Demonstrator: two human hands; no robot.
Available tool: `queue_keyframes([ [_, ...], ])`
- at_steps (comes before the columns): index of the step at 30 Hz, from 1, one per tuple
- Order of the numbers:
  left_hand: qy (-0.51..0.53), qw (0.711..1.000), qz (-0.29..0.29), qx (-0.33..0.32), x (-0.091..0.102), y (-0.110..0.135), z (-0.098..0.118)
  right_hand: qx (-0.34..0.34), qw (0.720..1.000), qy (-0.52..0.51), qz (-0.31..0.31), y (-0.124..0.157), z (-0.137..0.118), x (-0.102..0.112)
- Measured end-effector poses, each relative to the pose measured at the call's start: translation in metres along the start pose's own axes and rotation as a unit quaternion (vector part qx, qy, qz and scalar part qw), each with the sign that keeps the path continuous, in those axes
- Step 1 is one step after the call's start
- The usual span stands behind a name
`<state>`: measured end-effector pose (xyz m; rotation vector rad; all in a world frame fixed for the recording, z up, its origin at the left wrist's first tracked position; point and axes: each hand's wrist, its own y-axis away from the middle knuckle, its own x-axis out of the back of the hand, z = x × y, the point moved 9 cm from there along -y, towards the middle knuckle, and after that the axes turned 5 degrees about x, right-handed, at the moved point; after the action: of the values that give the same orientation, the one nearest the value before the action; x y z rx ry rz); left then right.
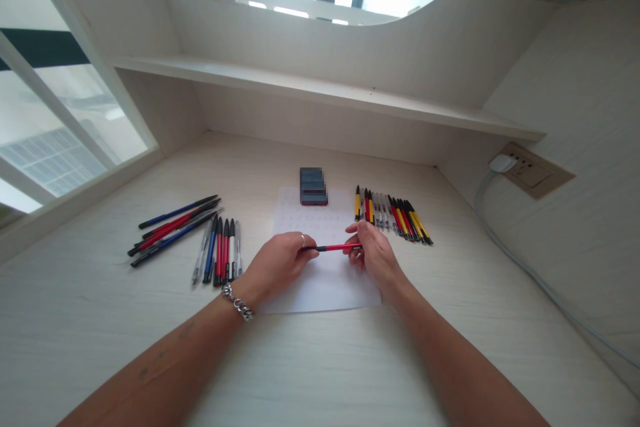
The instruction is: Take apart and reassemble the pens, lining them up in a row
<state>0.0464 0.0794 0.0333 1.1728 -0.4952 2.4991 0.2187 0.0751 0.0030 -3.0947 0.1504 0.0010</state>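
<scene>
A red pen with black ends (336, 248) lies level between my two hands, above a white sheet of paper (320, 290). My left hand (286, 255), with a ring and a chain bracelet, pinches its black left end. The fingers of my right hand (371, 250) close on its right end. Left of the paper, several red, blue, white and clear pens (218, 250) stand side by side in a row. Beyond my right hand, a row of yellow, red, black and clear pens (400, 217) lies on the desk.
Farther left, a loose bunch of blue, red and black pens (175, 230) lies slanted. A dark blocky object, blurred out (313, 187), rests at the paper's far edge. A shelf (320, 90) spans the back. On the right wall, a cable (520, 260) runs down from a socket (537, 170).
</scene>
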Motion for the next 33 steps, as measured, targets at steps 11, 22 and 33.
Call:
queue_keyframes([
  [11, 0.037, 0.996, 0.079, 0.008, 0.021, -0.002, -0.012, 0.105, 0.924, 0.294, -0.219, 0.018, -0.034, -0.02],
  [22, 0.041, 0.997, 0.061, 0.024, 0.018, -0.001, -0.013, 0.008, 0.797, 0.513, 0.32, -0.01, -0.032, 0.211],
  [33, 0.026, 0.997, 0.052, 0.043, 0.016, -0.002, -0.02, -0.089, 0.774, 0.562, 0.278, -0.016, 0.0, 0.22],
])
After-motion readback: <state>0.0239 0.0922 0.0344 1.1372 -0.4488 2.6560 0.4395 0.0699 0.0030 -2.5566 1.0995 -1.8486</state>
